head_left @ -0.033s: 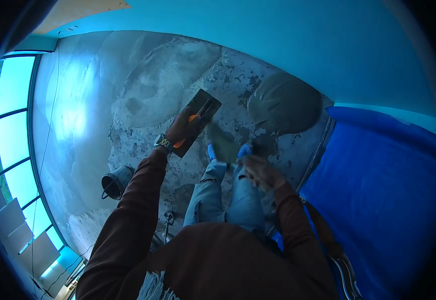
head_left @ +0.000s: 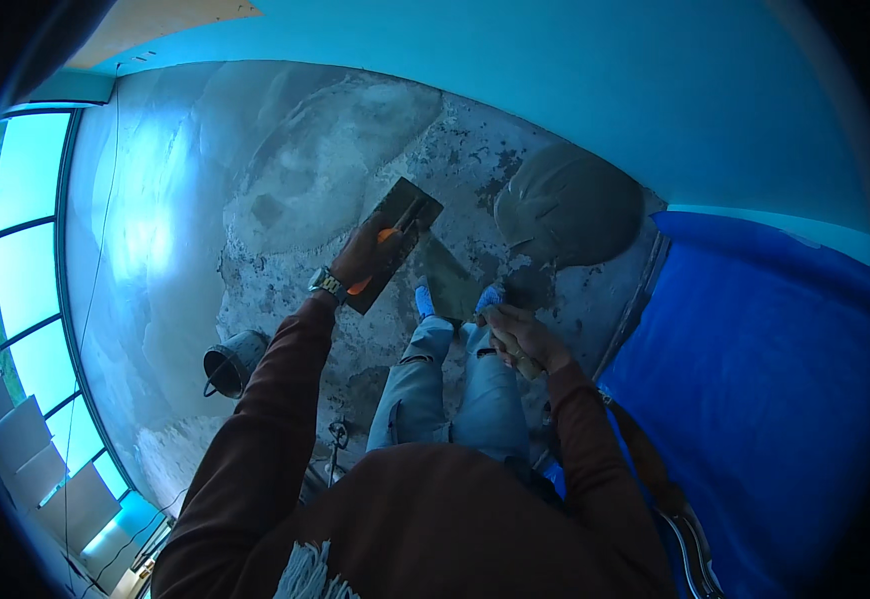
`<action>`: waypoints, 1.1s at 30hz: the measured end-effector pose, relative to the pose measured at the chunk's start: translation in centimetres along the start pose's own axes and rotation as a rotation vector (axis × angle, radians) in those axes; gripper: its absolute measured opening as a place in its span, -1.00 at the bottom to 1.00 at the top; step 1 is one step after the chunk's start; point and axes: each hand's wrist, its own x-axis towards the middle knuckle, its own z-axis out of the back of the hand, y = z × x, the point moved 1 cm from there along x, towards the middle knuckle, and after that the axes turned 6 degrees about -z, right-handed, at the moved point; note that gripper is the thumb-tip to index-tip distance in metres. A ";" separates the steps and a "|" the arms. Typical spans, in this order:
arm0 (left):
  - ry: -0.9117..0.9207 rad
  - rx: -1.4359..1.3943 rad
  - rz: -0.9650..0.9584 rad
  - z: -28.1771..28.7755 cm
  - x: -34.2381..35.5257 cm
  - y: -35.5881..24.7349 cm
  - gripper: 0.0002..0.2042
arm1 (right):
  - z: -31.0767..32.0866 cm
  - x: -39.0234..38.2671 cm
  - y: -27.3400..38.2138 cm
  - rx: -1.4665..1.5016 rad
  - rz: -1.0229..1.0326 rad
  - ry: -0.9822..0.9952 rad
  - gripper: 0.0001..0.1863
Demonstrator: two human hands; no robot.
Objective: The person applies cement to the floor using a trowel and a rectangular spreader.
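My left hand is closed round the orange handle of a rectangular finishing trowel, held tilted above the floor. In my right hand is a smaller hand trowel with a wedge-shaped grey blade and a pale handle. The blade points toward the finishing trowel, and whether the two touch I cannot tell. Beyond my right hand, a rounded patch of wet grey mortar lies on the floor near the wall. A smoother grey coating covers the floor beyond my left hand.
A dark bucket stands left of my legs. Blue sheeting spreads at the right. The blue-lit wall bounds the far side, and tall windows line the left. A thin cord runs down the left side. My feet are on the rough, patchy floor.
The smaller trowel and my right hand have shifted slightly and are less blurred now. My left hand and the finishing trowel hold almost the same position.
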 end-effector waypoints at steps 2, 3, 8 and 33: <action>0.030 0.018 0.033 -0.1 -0.2 0.9 -0.65 | -0.3 0.0 0.4 0.113 -0.022 -0.030 -0.56; 0.034 0.017 0.030 -0.2 -0.3 1.0 -0.65 | -0.7 0.2 -0.4 0.019 -0.030 -0.001 -0.56; 0.020 0.032 0.031 0.0 -1.3 -0.7 -0.62 | 1.2 0.2 -0.9 -0.126 -0.035 0.025 -0.58; 0.043 0.775 -0.118 0.6 -4.6 5.4 -0.55 | 1.2 -0.1 -4.6 -0.850 0.545 -0.808 -0.65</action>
